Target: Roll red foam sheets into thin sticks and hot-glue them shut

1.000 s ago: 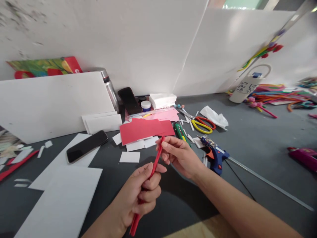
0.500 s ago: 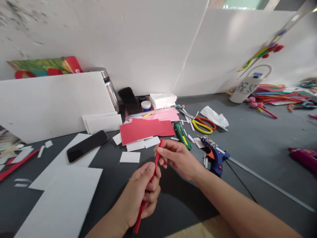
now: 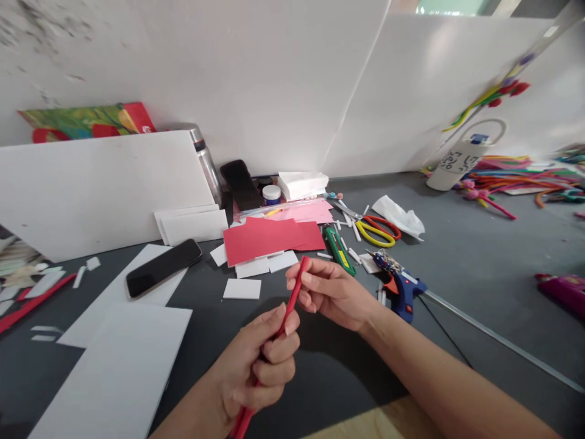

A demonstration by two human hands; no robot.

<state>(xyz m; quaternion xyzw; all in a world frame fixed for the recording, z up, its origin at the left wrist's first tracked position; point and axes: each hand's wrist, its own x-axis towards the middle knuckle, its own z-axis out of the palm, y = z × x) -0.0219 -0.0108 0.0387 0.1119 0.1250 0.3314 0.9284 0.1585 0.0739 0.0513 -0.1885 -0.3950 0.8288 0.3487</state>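
Red paper roll [image 3: 292, 292] being held slantwise above the worktop [image 3: 479, 262].

Looking light, thin, crush-prone; left hand [image 3: 258, 366] wrapping its lower half, right hand [image 3: 326, 289] pinching near the top; best gripped lightly along the length. Red sheets [image 3: 269, 238] and glue gun [image 3: 400, 286] lying beyond.

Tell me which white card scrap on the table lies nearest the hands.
The lone small white rectangle, flat on dark table just beyond the left hand; the others sit farther back beneath the red paper.
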